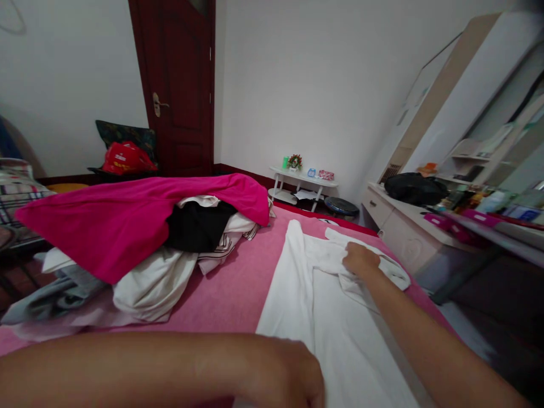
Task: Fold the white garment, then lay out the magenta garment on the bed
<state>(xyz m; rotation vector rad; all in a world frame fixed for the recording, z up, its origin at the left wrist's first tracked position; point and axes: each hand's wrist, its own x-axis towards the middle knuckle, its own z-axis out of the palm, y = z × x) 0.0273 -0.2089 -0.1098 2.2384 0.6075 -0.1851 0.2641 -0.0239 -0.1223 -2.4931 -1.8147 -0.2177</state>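
A white garment (323, 317) lies spread flat on the pink bed cover (238, 289). My right hand (359, 259) reaches out to its far end and is closed on a fold of the white cloth near the sleeve. My left hand (293, 371) rests at the garment's near edge, close to the camera, with its knuckles up and fingers curled under; whether it grips the cloth is hidden.
A pile of clothes (170, 243) topped by a magenta garment (127, 218) fills the bed's left half. A desk (408, 224) with a black bag (414, 188) stands to the right. A small white table (304, 180) and a dark red door (178, 85) lie beyond.
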